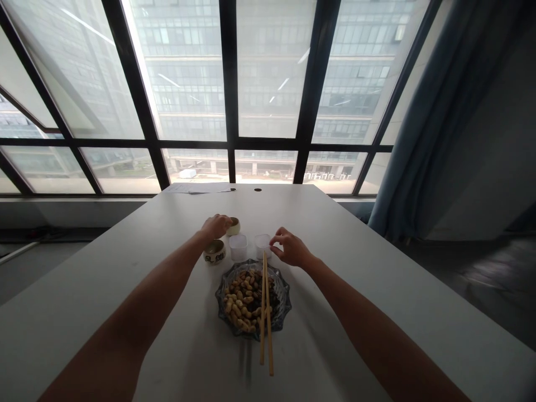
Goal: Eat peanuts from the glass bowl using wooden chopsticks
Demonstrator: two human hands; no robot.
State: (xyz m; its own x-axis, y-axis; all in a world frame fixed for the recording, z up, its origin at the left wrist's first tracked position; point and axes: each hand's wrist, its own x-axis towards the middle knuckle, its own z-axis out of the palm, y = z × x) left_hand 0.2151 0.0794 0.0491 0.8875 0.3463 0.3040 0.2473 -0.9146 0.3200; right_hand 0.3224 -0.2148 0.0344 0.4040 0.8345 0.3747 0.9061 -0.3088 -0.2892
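My left hand (pixel 216 225) is closed at the left rim of a small pale ceramic cup (pixel 235 227), and part of its fingers is hidden. Nearer to me stands another ceramic cup (pixel 214 257) with dark characters on its side, below my left wrist. My right hand (pixel 288 248) has its thumb and forefinger drawn together at the right edge of a clear plastic container (pixel 262 244). A second clear plastic container (pixel 238 247) stands just left of that one. In front is a scalloped glass bowl (pixel 224 304) holding peanuts (pixel 239 304) and darker nuts or seeds. Wooden chopsticks (pixel 268 324) lie across its right side.
Everything stands on a white table (pixel 176 340). Papers (pixel 199 188) lie at its far left edge, near round holes in the tabletop. Large windows with dark frames rise behind, and a blue curtain (pixel 412 145) hangs at the right.
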